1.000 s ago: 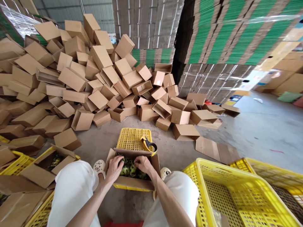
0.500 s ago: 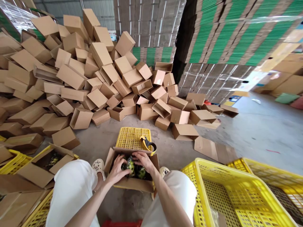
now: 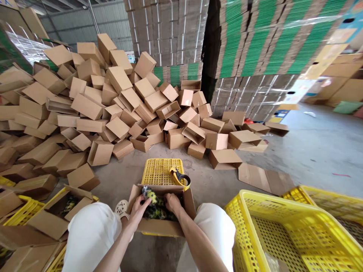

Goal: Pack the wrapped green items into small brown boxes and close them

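An open cardboard box [image 3: 161, 227] sits between my knees on an upturned yellow plastic crate [image 3: 159, 170]. Several green-and-black items in clear wrap [image 3: 160, 212] lie inside; their exact kind is unclear. At the box's left side, my left hand [image 3: 138, 209] grips one clear plastic-wrapped green-and-black packet [image 3: 151, 195], raised to about the rim. My right hand [image 3: 172, 204] reaches into the right half with its fingers bent together; whatever they pinch is hidden. Beyond the box, a yellow-and-black tape dispenser [image 3: 180, 177] rests on the crate.
A large heap of empty cardboard boxes [image 3: 119, 113] spreads across the floor ahead. Large yellow crates [image 3: 272, 226] stand to my right. Another open box [image 3: 61, 207] holding dark items is on my left. Tall stacks of flattened cartons [image 3: 255, 41] rise behind.
My left hand has lifted a wrapped packet toward the box's far left corner. My right hand has lowered into the box, and its fingers have drawn together. The camera view has tilted up slightly.
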Action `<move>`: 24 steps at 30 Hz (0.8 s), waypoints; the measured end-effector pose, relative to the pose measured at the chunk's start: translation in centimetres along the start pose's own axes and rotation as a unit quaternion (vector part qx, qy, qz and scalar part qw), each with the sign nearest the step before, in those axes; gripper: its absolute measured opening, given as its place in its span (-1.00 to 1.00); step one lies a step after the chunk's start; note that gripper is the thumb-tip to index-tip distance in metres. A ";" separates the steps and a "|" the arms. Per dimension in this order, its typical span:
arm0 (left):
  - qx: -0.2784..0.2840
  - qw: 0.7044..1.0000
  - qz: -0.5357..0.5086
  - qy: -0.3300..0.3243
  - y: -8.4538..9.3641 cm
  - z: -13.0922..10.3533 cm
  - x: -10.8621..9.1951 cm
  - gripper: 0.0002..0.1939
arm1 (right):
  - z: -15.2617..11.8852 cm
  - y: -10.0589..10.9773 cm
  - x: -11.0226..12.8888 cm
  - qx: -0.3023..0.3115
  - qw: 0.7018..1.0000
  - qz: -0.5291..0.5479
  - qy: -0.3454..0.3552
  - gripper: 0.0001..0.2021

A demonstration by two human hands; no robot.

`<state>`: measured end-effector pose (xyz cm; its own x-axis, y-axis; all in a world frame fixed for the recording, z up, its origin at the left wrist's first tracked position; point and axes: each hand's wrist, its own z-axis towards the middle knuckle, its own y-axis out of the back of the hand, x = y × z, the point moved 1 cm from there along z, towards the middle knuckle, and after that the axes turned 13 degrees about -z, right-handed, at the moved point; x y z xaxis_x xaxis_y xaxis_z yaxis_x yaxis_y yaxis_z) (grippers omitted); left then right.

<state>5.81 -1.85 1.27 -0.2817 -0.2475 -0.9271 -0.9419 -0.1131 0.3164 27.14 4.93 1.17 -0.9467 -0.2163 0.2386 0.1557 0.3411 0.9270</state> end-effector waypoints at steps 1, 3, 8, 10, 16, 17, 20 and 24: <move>-0.009 1.000 -0.021 0.001 0.0 -0.1 -0.1 -0.58 | -0.1 0.4 0.1 -0.011 1.000 0.016 0.004 -0.72; -0.016 0.999 -0.039 -0.006 -0.2 -0.1 -0.1 -0.60 | -0.5 1.4 0.1 -0.036 0.998 0.051 0.014 -0.74; -0.018 0.998 -0.003 -0.059 -0.9 -0.3 0.7 -0.53 | -2.3 4.1 -1.3 -0.100 0.987 0.123 0.018 -0.75; -0.025 0.993 0.030 -0.111 -1.1 -0.7 0.9 -0.48 | -3.2 4.8 -2.3 -0.125 0.980 0.152 0.009 -0.75; 0.227 0.952 0.110 -0.175 -2.4 -1.4 -0.8 -0.65 | -4.9 5.7 -4.4 -0.198 0.940 0.278 -0.020 -0.73; 0.254 0.946 0.118 -0.166 -2.6 -1.2 -1.3 -0.66 | -4.9 5.6 -4.3 -0.194 0.940 0.281 -0.016 -0.71; 0.264 0.939 0.172 -0.136 -3.3 0.1 -2.9 -0.62 | -5.1 5.4 -3.7 -0.154 0.958 0.240 0.011 -0.67; 0.323 0.875 0.349 -0.084 -5.5 1.3 -3.5 -0.61 | -5.5 5.1 -3.0 -0.070 0.992 0.097 0.036 -0.66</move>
<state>11.74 0.93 2.54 -0.8024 0.1120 -0.5862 -0.4205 0.5910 0.6884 32.32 2.34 6.78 -0.8733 -0.2259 0.4316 0.3754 0.2526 0.8918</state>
